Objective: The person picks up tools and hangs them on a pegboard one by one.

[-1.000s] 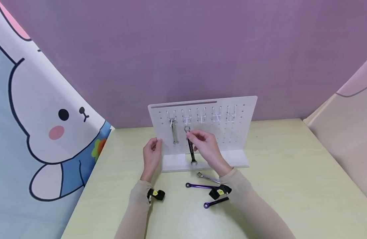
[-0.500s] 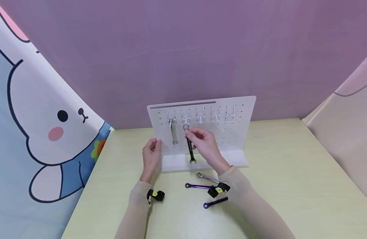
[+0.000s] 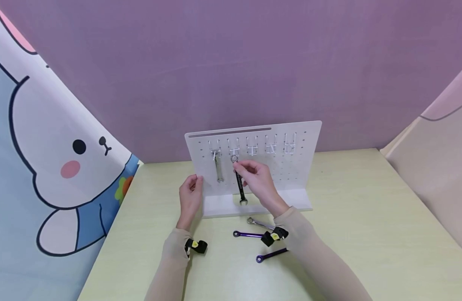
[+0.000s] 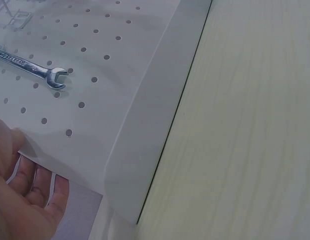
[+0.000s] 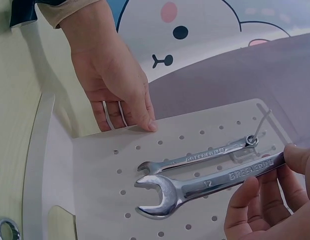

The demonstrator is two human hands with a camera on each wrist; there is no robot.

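My right hand [image 3: 259,179] pinches a combination wrench [image 5: 209,184] near its ring end, between thumb and fingers. The wrench hangs with its open end down, its ring right at the second hook [image 3: 234,150] from the left on the white pegboard [image 3: 287,171]. In the right wrist view the number 12 shows on its shank. A smaller silver wrench [image 3: 218,169] hangs from the leftmost hook. My left hand [image 3: 190,196] grips the board's left edge, thumb in front and fingers behind, as the left wrist view shows.
On the table before the board lie a silver wrench [image 3: 259,223] and two purple ratchet wrenches, one [image 3: 249,234] behind the other [image 3: 270,254]. The right forearm partly covers them. Several wire hooks [image 3: 271,148] line the board to the right. A purple curtain [image 3: 231,62] stands behind.
My right hand has raised the wrench slightly, bringing its ring closer to the second hook. The left hand keeps its hold on the board's edge.
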